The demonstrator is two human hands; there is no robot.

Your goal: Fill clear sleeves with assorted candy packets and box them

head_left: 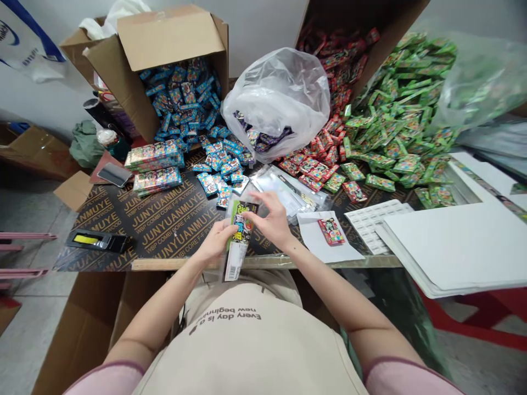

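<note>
In front of my apron, my left hand [219, 240] grips a colourful printed packet [242, 232] with a white, barcoded lower part. Clear plastic film surrounds it, like a bag. My right hand [272, 220] is at the packet's upper end, thumb on its face and fingers curled at the film's top edge. Just beyond lie small blue printed packs [222, 170] and a stack of flat clear plastic bags [288, 192]. To the right, a single red pack [330, 231] rests on a white sheet [308, 247].
Behind are a carton of blue packs [185, 93], an open plastic bag [284, 99] with dark purple packs, red packs [321, 164] and a green heap [403, 120]. Wrapped bundles [154, 156], a phone [114, 174] and a black tool [99, 241] lie left; white boards [457, 241] right.
</note>
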